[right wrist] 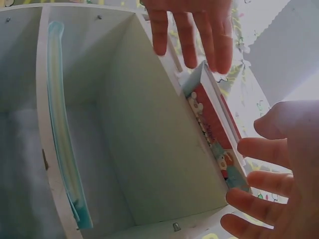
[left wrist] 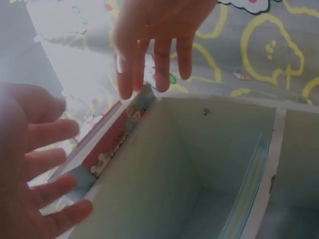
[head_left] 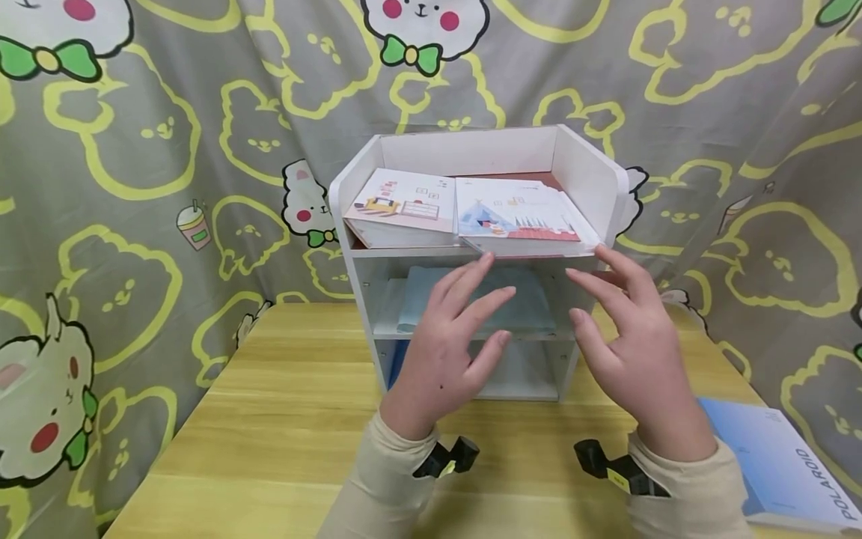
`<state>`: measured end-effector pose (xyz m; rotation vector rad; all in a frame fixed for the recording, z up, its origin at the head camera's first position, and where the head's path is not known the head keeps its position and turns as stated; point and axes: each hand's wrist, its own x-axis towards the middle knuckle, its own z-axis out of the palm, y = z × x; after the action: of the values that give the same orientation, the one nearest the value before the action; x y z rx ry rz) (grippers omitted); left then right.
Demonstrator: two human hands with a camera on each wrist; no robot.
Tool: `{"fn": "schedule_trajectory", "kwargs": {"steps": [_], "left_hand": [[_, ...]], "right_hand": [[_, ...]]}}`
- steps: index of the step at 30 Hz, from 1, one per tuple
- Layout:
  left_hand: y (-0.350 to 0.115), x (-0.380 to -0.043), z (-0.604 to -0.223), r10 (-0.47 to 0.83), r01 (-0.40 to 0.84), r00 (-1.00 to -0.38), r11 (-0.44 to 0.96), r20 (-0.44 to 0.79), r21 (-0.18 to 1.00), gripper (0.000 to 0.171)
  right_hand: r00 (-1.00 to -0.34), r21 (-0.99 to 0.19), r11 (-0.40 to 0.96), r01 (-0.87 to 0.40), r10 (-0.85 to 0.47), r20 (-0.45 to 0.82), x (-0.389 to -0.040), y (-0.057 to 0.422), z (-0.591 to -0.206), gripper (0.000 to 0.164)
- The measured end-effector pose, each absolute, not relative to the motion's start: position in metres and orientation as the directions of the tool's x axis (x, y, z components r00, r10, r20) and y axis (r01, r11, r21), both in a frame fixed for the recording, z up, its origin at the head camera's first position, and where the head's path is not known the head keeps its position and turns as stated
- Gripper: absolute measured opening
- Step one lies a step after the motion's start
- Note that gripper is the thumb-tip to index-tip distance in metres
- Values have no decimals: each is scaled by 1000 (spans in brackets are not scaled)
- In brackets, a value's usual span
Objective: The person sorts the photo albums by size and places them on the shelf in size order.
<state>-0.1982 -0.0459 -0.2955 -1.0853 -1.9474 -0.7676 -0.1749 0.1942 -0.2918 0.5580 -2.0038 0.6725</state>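
Observation:
My left hand [head_left: 447,348] is before the white shelf unit, fingers spread, fingertips close to the front edge of a picture book [head_left: 515,217]. Opposite, my right hand [head_left: 636,355] has straight, parted fingers, with one fingertip at that book's front right corner. The book has a blue tent on its white cover and juts a little past the top shelf's edge. Its red and blue edge [left wrist: 110,142] shows between the hands in the left wrist view. Another white picture book [head_left: 404,196], with a yellow vehicle, lies beside it on the left. Neither hand grips anything.
The shelf unit [head_left: 582,168] stands on a wooden table [head_left: 269,427] against a patterned curtain. A flat pale blue item [head_left: 488,307] lies in its middle compartment; something blue [head_left: 398,362] sits below. A blue and white book lettered POLAROID [head_left: 774,468] lies at the right.

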Motion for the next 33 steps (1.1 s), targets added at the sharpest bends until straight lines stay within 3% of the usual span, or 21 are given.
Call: {"fn": "schedule_trajectory", "kwargs": {"steps": [14,26,30,33], "left_hand": [[-37,-218,-304,482,846,-469,487,740,218,50],[-38,-220,-303,457,843,-479,476,749,249,57],[-42,-215,-305,441,842,-508,435,740,319,56],[-47,-209,-308,438,823,-562,383,702,420,55]], "right_hand": [[-590,-267,795,-545,-137,796,-195,193,-302,36],[-540,-234,776,-586,-159,827,-204,190,-302,35],[-560,-266,747,-609,-167,811,-202,192,-305,39],[-555,-275,715,-642,-187,811,-199,198,-309,45]]}}
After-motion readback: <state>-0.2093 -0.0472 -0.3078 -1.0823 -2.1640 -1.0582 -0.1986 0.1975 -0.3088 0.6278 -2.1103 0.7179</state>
